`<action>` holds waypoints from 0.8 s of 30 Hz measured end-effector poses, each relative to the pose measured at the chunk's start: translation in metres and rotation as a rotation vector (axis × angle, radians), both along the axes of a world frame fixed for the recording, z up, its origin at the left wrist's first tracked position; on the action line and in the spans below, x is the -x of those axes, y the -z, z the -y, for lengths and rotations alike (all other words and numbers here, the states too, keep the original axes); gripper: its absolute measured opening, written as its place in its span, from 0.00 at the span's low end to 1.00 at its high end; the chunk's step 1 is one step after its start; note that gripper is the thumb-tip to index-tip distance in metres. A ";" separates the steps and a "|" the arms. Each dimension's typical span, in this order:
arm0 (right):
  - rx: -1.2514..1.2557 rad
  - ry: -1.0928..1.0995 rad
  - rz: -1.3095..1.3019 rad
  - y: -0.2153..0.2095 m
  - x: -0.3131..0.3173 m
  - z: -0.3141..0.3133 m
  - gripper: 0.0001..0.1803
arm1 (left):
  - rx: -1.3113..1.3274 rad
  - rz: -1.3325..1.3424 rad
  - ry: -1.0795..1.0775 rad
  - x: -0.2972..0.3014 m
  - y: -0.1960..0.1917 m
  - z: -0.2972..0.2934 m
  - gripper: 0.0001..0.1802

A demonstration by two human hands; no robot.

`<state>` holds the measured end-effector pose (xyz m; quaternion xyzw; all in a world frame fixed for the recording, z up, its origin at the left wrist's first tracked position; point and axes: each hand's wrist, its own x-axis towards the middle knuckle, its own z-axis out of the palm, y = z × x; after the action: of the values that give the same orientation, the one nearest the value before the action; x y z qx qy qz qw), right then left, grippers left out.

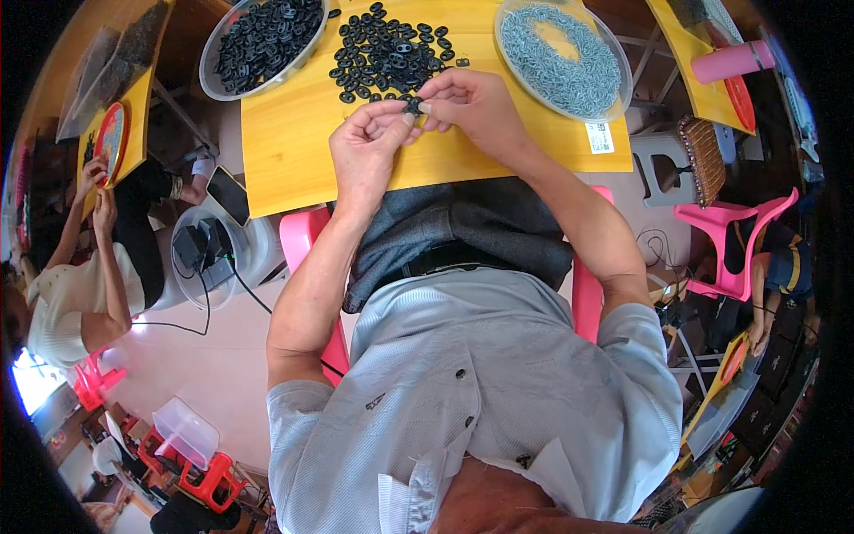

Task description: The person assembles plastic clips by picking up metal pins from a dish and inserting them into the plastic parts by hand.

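Note:
Over the near part of the yellow table point(294, 160), my left hand point(366, 147) and my right hand point(471, 105) meet at the fingertips. Both pinch a small black plastic piece point(413, 104), partly covered by the fingers. Whether a screw is in it is too small to tell. Just beyond my hands lies a loose pile of black oval pieces point(391, 55) with holes in them. At the far left a clear round tub point(210, 84) holds many more such black pieces. Far right, another clear tub point(628, 87) contains small silvery screws point(569, 80), heaped around a bare middle.
A printed white label point(600, 138) is stuck near the table's right edge. My pink chair point(302, 236) stands against the near side. To the left, a co-worker point(84, 294) works at another table beside a tub of black adapters point(200, 245). A pink bottle point(734, 62) lies at the right.

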<state>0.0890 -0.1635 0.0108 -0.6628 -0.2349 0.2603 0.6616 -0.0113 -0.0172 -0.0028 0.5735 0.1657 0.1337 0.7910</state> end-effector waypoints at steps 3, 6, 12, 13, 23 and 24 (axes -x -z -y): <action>0.010 0.016 0.011 -0.002 0.001 0.000 0.07 | 0.013 -0.001 -0.003 0.000 0.001 0.000 0.08; -0.003 0.011 -0.004 -0.001 0.002 0.000 0.06 | -0.027 -0.001 -0.013 0.001 0.003 0.000 0.08; 0.032 0.009 0.018 -0.002 0.001 -0.001 0.06 | -0.017 -0.003 -0.019 0.000 0.001 0.000 0.07; 0.019 0.010 0.016 -0.002 0.001 -0.002 0.06 | -0.016 -0.004 -0.019 0.000 0.000 0.000 0.07; -0.006 0.026 0.026 -0.001 0.003 -0.004 0.07 | 0.041 -0.023 -0.042 0.001 -0.004 0.002 0.08; -0.006 0.026 0.027 -0.001 0.003 -0.004 0.07 | 0.044 -0.019 -0.041 0.001 -0.003 0.002 0.07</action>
<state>0.0862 -0.1597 0.0121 -0.6671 -0.2359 0.2421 0.6639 -0.0125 -0.0189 0.0007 0.5536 0.1878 0.1410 0.7990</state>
